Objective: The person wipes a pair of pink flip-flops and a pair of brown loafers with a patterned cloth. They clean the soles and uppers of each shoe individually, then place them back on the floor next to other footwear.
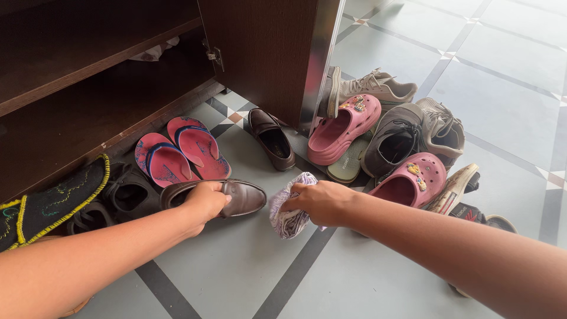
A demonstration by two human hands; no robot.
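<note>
A brown loafer (236, 198) is gripped at its collar by the left hand (205, 202), fingers closed over the rim, while a crumpled patterned cloth (289, 210) is bunched tight in the right hand (322, 202). The two hands are held apart, the cloth just beside the toe of the shoe at its 3 o'clock. The loafer lies on the tiled floor (248, 266), in front of the open dark cabinet (88, 77).

The likeliest slip, judged from the grasp, is the shoe twisting or sliding on the smooth tile, since only its rim is pinched and the sole is unsupported. The loose cloth could also drag across the floor and pick up grit, which would scratch the leather.

The loafer appears dark brown, smooth and faintly glossy, low-cut, its toe pointed toward 3 o'clock. Its mate (273, 139) lies at 12 o'clock, near the cabinet door. Pink flip-flops (180, 150) are seen at 10 o'clock, just beside the shoe; pink clogs (378, 145) and grey sneakers (407, 112) are piled at 2 o'clock, well apart from it.
</note>
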